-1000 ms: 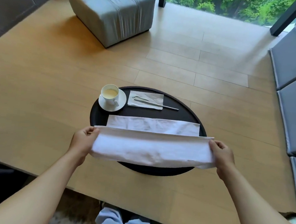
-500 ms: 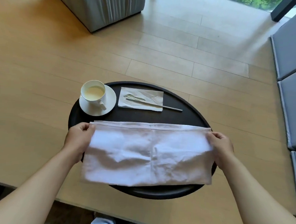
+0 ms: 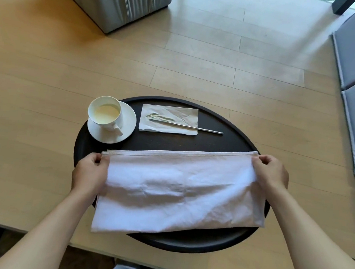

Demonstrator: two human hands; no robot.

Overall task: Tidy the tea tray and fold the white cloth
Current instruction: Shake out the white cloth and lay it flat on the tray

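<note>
A second ago the white cloth (image 3: 179,188) was held up in the air as a thin strip, with a back part lying flat behind it. Now it has come down and lies folded in half on the dark tray (image 3: 186,244), its far edges lined up. The left hand (image 3: 90,173) and the right hand (image 3: 271,173) have moved forward and down with the far corners, and still pinch them.

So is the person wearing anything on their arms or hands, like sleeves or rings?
No. Both forearms are bare as far as the picture shows, with no sleeves in view. The left hand and right hand have no gloves, and no rings, watch or bracelet can be seen.
</note>
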